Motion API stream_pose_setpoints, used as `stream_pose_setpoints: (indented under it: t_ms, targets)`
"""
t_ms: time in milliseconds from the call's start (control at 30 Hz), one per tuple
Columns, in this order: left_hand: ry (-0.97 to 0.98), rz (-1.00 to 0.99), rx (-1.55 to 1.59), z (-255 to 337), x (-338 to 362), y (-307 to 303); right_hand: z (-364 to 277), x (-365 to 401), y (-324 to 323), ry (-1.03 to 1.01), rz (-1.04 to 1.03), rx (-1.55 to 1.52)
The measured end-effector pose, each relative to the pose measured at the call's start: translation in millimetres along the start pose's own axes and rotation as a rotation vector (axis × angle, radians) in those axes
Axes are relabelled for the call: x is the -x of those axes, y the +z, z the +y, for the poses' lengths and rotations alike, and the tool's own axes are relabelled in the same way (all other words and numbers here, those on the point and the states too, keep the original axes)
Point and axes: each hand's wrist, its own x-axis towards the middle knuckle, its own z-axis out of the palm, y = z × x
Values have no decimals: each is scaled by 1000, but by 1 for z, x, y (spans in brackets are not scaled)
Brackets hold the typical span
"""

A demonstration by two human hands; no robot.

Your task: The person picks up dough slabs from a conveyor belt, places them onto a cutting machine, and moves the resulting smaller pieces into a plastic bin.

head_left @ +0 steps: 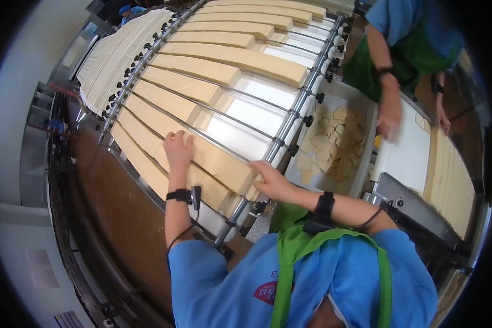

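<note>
Long rows of closely packed, thin, pale-yellow squares lie in lanes between metal rods on a white conveyor [244, 128]. My left hand [179, 150] rests on top of one near row of squares [216, 156], fingers curled over it. At the front end of the same row, my right hand [273, 183] is closed around the end squares, its thumb side near the upper edge. The undersides of both hands' grips are hidden. Another row [208, 186] lies alongside, nearer my body.
A white bin [361, 93] of loose squares stands to the right. Beyond it, a co-worker's blurred hand [389, 115] is over a second white conveyor [402, 158] carrying packed rows. A metal rail [311, 85] with black knobs crosses the lane ends.
</note>
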Motion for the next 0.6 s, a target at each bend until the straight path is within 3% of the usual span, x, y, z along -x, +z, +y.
stream_pose_setpoints:
  t_ms: [67, 133, 200, 333, 467, 600]
  targets:
    - [-91, -9, 365, 39, 15, -3, 12, -5, 7, -33, 14, -33]
    - [136, -102, 590, 90, 39, -20, 20, -6, 5, -25, 21, -57]
    - [403, -265, 336, 138, 58, -37, 29, -5, 0, 14, 9, -42]
    - [326, -174, 123, 152, 91, -14, 25, 0, -39, -4, 144, 11]
    - [373, -85, 38, 143, 92, -2, 26, 24, -110, -74, 419, 5]
    - [417, -16, -53, 140, 88, 2, 58, 71, -173, -23, 741, 363]
